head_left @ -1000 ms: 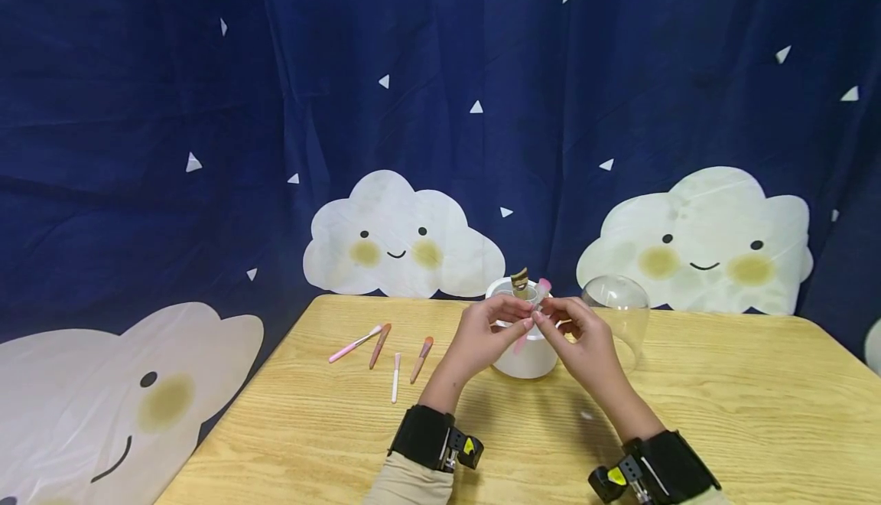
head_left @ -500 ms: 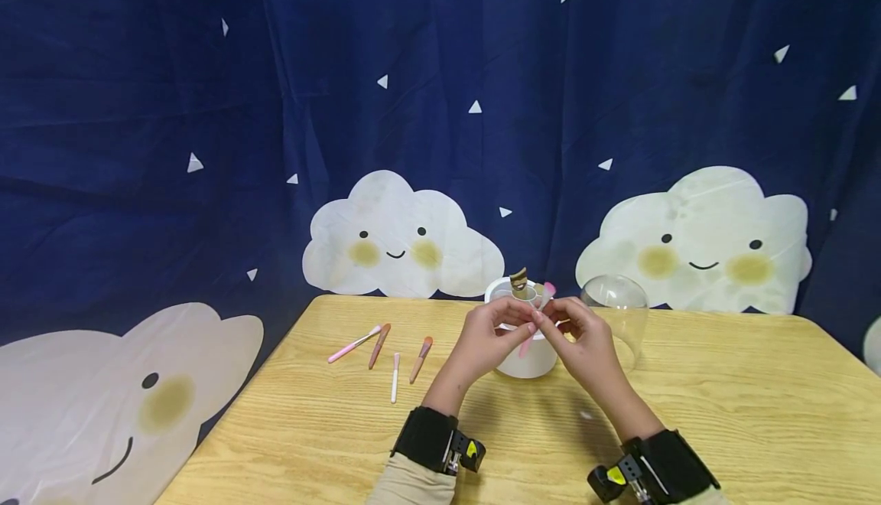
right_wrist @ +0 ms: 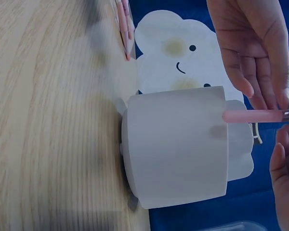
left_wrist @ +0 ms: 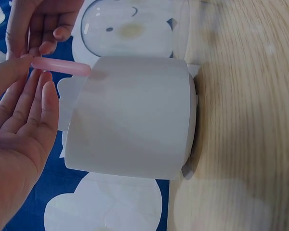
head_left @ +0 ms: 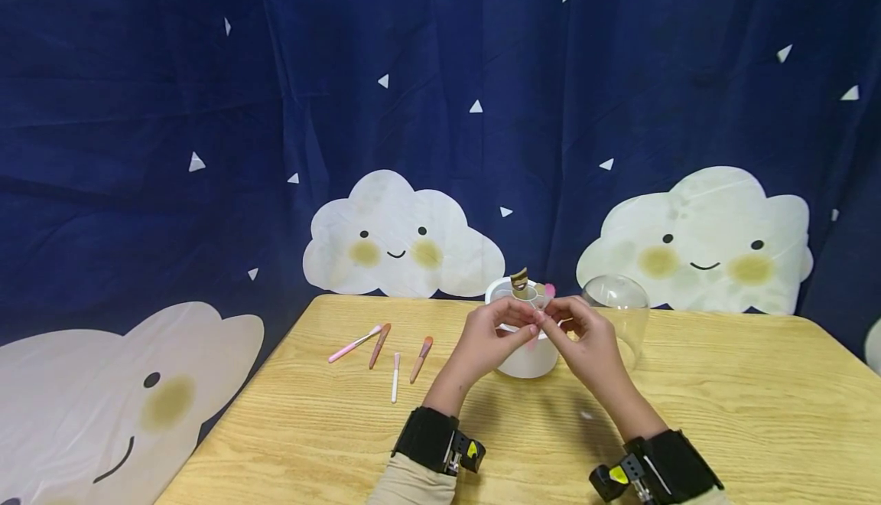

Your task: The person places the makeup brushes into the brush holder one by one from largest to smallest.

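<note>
A makeup brush with pink bristles is pinched between the fingertips of my left hand and my right hand, which meet in front of a white round brush holder. Its pink handle points down beside the holder's upper rim in the left wrist view. In the right wrist view the same handle runs to a silvery collar at the fingertips. Another brush with a brown-and-cream striped head stands in the holder. My hands hide part of the holder's opening.
Left of the hands lie a pink brush, a reddish-brown brush, a white brush and a tan brush. A clear dome cover stands right of the holder on the wooden table. Behind hangs a dark blue curtain.
The brush in my fingers has turned a little; its bristles and the handle's lower end have shifted right. Both hands stay at the holder, and the loose brushes have not moved.
</note>
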A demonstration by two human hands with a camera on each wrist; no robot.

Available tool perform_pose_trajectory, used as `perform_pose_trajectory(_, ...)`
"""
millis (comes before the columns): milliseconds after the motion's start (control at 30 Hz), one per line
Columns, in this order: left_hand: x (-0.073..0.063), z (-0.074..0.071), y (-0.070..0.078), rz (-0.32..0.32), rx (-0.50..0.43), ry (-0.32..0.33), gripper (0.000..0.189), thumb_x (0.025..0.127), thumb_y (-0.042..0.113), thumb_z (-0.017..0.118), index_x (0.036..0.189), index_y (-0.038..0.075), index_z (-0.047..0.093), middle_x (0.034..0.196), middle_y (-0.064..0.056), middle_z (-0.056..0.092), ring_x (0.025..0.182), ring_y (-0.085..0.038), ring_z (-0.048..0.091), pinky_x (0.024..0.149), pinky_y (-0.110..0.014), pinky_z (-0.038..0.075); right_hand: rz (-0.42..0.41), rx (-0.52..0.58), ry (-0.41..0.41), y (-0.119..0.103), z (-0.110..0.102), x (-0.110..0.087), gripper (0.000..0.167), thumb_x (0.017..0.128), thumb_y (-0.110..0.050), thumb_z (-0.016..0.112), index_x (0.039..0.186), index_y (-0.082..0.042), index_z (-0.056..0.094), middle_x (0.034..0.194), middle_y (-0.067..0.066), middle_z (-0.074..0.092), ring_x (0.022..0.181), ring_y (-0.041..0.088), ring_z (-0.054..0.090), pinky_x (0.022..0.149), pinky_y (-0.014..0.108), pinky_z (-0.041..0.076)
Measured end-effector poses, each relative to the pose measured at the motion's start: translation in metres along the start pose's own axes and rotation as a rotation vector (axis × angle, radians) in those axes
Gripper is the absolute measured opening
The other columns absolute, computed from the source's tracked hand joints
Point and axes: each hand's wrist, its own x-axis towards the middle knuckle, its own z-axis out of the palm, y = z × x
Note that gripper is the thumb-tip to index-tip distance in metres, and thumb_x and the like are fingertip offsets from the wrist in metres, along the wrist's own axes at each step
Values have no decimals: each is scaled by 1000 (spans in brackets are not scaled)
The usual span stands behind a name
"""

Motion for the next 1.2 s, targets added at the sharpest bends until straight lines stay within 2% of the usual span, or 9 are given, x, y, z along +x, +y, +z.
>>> perform_pose_trajectory(133, 1, -1, -1, 10, 57, 31, 17, 94, 15, 74, 110, 10, 72, 104, -4, 76, 95, -12, 71, 76, -22, 56, 11, -16, 18, -1, -3, 2, 11, 87, 9, 73, 97, 7, 69, 89, 14, 67, 78, 1, 59, 66, 12, 49)
perform_pose_trajectory(267, 0, -3, -3, 43, 140, 86, 17, 93, 14, 75, 109, 8, 72, 103, -4, 75, 95, -15, 71, 78, -23, 56, 55, -45, 26, -6, -6, 4, 11, 89, 5, 73, 99, 6, 69, 90, 13, 68, 77, 1, 59, 67, 12, 49)
perform_pose_trajectory(467, 0, -5, -8, 84, 264, 187, 18, 91, 9, 76, 108, 8, 71, 107, -5, 73, 99, -19, 69, 84, -37, 59, 61, -61, 35, -2, -9, 4, 10, 89, 5, 73, 98, 7, 69, 90, 15, 67, 75, 3, 58, 65, 12, 48)
perform_pose_trajectory(667, 0, -8, -11, 53, 404, 305, 19, 87, 10, 79, 104, 8, 73, 109, -8, 67, 103, -25, 64, 88, -38, 55, 73, -54, 61, 0, -11, 5, 9, 90, 1, 74, 97, 3, 69, 90, 10, 67, 76, 2, 57, 66, 11, 47)
perform_pose_trajectory(767, -1, -8, -12, 18, 458, 335, 19, 85, 11, 82, 102, 8, 73, 114, -10, 63, 110, -29, 60, 95, -40, 52, 87, -44, 78, 1, -12, 5, 9, 90, -3, 75, 95, 0, 69, 88, 7, 65, 75, 4, 58, 66, 12, 47)
perform_pose_trajectory(967, -3, -10, -14, -50, 509, 308, 24, 87, 18, 81, 106, 6, 73, 131, -17, 56, 127, -35, 52, 105, -46, 49, 89, -48, 100, 4, -12, 5, 10, 89, -3, 76, 94, 1, 69, 87, 5, 64, 73, 4, 58, 64, 12, 47)
perform_pose_trajectory(1200, -5, -17, -19, -99, 581, 151, 38, 94, 34, 74, 122, 8, 70, 151, -23, 45, 138, -41, 45, 108, -52, 45, 108, -70, 92, 4, -13, 5, 11, 90, -4, 76, 96, 0, 69, 89, 4, 65, 75, 4, 58, 64, 12, 47)
